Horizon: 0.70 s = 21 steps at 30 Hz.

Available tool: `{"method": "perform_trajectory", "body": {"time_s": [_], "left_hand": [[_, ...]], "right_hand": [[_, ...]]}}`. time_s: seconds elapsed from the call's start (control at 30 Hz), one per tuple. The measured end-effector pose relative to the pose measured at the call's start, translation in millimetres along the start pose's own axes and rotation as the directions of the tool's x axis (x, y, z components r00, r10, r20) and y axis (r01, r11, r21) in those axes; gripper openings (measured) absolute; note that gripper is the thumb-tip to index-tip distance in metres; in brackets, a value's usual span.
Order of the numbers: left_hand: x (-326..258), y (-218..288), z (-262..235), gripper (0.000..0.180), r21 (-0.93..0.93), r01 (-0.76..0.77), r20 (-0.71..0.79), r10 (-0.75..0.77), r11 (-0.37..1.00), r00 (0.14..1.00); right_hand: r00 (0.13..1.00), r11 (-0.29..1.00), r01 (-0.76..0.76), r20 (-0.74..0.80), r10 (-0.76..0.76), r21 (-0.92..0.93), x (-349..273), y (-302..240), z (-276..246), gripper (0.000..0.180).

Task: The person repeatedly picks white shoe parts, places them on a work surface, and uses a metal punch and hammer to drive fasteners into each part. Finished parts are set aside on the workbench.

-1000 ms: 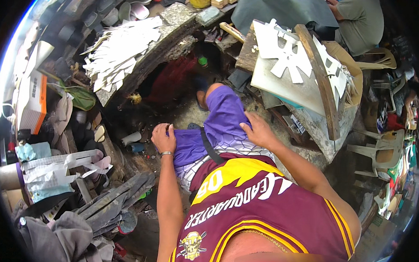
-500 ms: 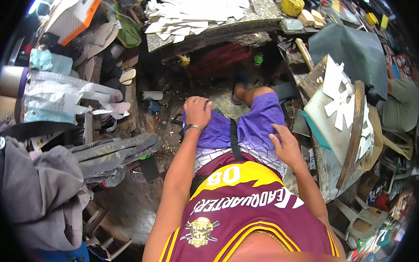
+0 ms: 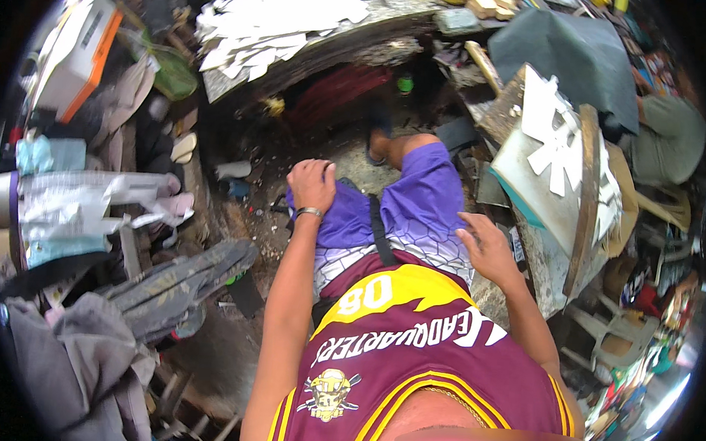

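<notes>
My left hand lies over the knee of my purple shorts, its fingers stretched out and nothing in it; a bracelet circles that wrist. Beside my other thigh, my right hand is held with its fingers apart and likewise holds nothing. Whether it touches the shorts I cannot tell. Nearest to it on the right is a pale board carrying white cut-out pieces, with a wooden strip lying across them.
Ahead, white strips are heaped on a worn bench. A dark sheet drapes at the far right, near another person's grey-green shirt and plastic chairs. Grey clothes and an orange-edged box crowd the left.
The view has turned slightly right, so the surroundings have slid left in the picture. Both hands keep much the same pose against my body.
</notes>
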State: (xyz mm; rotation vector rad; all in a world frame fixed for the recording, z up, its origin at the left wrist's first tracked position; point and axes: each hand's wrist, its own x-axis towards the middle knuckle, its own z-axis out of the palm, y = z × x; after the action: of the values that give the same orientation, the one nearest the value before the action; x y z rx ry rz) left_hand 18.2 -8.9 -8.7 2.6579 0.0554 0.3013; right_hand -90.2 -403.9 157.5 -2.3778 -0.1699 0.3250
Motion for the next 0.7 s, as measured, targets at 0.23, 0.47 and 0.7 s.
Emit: {"method": "perform_trajectory", "body": {"time_s": [0.23, 0.47, 0.7], "left_hand": [[-4.7, -12.7, -3.4, 0.025, 0.039, 0.025, 0.049, -0.027, 0.999, 0.998], [-3.5, -9.9, 0.6, 0.022, 0.06, -0.053, -0.003, 0.053, 0.997, 0.999], [21.6, 47.3, -4.8, 0.025, -0.375, 0.052, 0.11, -0.011, 0.926, 0.994]], "right_hand": [[0.986, 0.999, 0.002, -0.165, 0.006, 0.043, -2.2, -15.8, -39.3, 0.035], [0.889, 0.987, -0.106, -0.457, 0.038, -0.125, -25.0, 23.0, -99.0, 0.041], [0.542, 0.831, -0.537, -0.815, 0.205, -0.148, -29.7, 126.0, -186.4, 0.077]]}}
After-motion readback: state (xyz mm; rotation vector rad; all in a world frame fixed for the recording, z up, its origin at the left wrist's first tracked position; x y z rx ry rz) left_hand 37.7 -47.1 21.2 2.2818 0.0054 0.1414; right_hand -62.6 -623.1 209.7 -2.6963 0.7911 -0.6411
